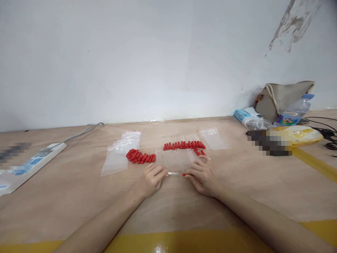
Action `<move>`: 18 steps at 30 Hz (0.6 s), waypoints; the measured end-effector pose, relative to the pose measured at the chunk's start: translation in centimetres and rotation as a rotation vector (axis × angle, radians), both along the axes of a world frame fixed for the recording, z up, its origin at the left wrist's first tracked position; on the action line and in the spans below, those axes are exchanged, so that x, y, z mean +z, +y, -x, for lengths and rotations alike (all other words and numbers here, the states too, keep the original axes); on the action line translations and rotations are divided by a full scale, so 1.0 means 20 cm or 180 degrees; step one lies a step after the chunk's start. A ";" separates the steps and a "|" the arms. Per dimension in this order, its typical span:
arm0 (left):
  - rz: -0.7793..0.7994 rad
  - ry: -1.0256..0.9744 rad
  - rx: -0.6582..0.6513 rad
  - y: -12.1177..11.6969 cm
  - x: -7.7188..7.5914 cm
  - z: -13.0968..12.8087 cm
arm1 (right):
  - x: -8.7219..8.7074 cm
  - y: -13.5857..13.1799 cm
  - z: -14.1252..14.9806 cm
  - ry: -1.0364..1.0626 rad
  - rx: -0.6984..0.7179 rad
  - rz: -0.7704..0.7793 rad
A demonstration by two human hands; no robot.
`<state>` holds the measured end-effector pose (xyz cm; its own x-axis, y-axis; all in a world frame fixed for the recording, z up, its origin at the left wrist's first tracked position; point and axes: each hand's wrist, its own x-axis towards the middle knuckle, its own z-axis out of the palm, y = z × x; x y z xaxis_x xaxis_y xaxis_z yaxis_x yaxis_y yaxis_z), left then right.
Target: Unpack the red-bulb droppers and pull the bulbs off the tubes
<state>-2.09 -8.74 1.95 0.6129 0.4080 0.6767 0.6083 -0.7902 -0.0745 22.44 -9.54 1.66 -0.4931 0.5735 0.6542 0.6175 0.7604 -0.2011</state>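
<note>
My left hand [152,178] is closed on a clear glass dropper tube [173,173] whose end points right. Facing it across a small gap, a red rubber bulb [184,174] pokes out of the pinched fingers of my right hand [201,175]. Just beyond my hands lies a row of bare clear tubes [175,158], partly covered by my fingers. Behind these runs a row of tubes with red bulbs on their ends [184,144]. Loose red bulbs [139,156] are heaped to the left, and a few lie beside my right fingertips.
Clear zip bags [116,160] lie left of the bulbs, another bag [214,138] to the right. A power strip [34,165] is at far left. A tissue pack [243,115], a grey bag [284,98], a plastic bottle [297,110] and a yellow package [302,135] stand at right.
</note>
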 end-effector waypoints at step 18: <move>-0.0110 -0.0584 0.0837 0.17 0.02 0.03 | -0.08 0.31 -0.33 0.2405 -0.1339 0.1530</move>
